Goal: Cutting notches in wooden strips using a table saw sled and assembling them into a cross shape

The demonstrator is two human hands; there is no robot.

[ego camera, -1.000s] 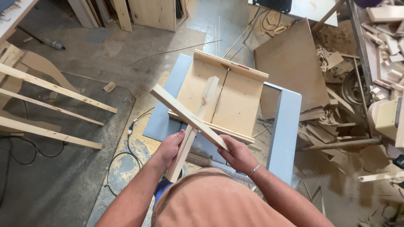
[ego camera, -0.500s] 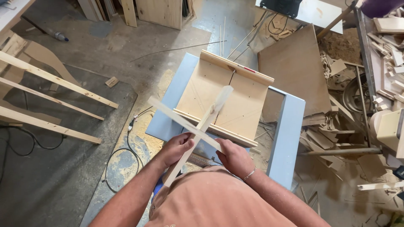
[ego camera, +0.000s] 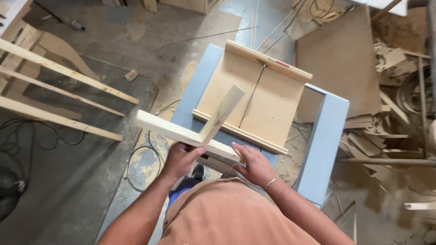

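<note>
Wooden slats (ego camera: 188, 134), joined crosswise above the saw sled (ego camera: 254, 97), look light and stiff, best gripped near the joint, where left hand (ego camera: 179, 159) and right hand (ego camera: 254, 164) fingers curl closed.

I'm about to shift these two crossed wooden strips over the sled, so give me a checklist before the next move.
1. Left hand gripping the crossed wooden strips: ok.
2. Right hand on the strips' near end: ok.
3. Strips clear of the wooden sled: cannot tell.
4. Sled surface free of scraps: ok.
5. Cable on the floor by the feet: not ok.
6. Blade in the sled slot stopped: cannot tell.
</note>
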